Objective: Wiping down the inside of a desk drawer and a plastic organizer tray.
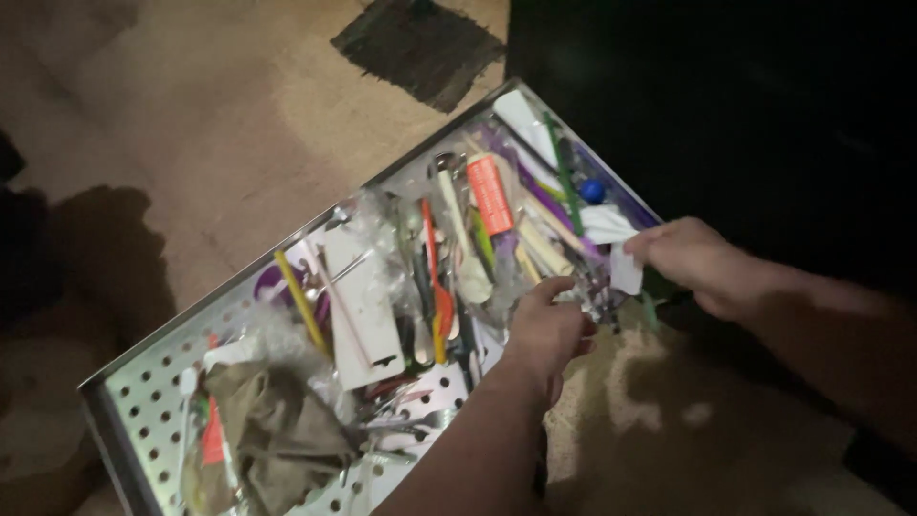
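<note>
We are sorting the cluttered metal tray (143,392); our left hand (546,330) pinches a small shiny bit, our right hand (693,260) grips white paper (626,272) — next, lift carefully.

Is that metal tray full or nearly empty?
Full: the perforated metal tray is heaped with utensils, sticks and a crumpled cloth.

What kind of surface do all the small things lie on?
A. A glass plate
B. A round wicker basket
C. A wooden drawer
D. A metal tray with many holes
D: the tray is shiny metal with rows of round holes and a raised rim, and both the left hand and the right hand reach into the clutter at its far end.
</note>
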